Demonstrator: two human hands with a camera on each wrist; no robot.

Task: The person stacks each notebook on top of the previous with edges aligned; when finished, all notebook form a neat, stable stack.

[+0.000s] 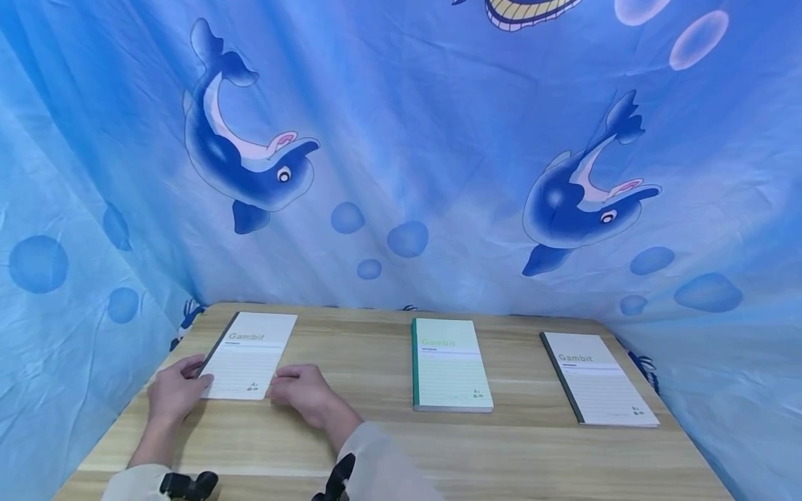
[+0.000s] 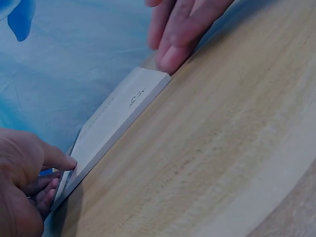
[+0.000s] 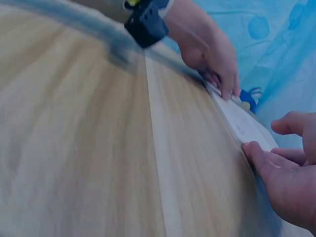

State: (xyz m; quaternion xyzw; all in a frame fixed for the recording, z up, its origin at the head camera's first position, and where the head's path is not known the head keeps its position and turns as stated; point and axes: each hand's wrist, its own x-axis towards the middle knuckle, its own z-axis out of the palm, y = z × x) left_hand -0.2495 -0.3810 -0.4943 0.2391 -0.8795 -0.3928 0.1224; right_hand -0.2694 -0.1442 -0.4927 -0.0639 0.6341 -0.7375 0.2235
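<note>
A white notebook with a dark spine (image 1: 250, 362) lies at the table's left, under both hands. My left hand (image 1: 175, 391) grips its left edge; in the left wrist view the left thumb (image 2: 60, 160) lies on the cover, with the other fingers curled at the spine side. At the lower right edge is my right hand (image 1: 305, 395), its fingertips against the notebook's side. The right wrist view shows the right thumb (image 3: 291, 122) raised apart from the right hand's other fingers (image 3: 261, 160).
A green-spined notebook (image 1: 452, 369) lies mid-table, and another dark-spined white notebook (image 1: 598, 383) lies to the right. Behind the wooden table (image 1: 351, 348) hangs a blue curtain (image 1: 426, 153) printed with dolphins. Black devices (image 1: 188, 485) are strapped at both wrists.
</note>
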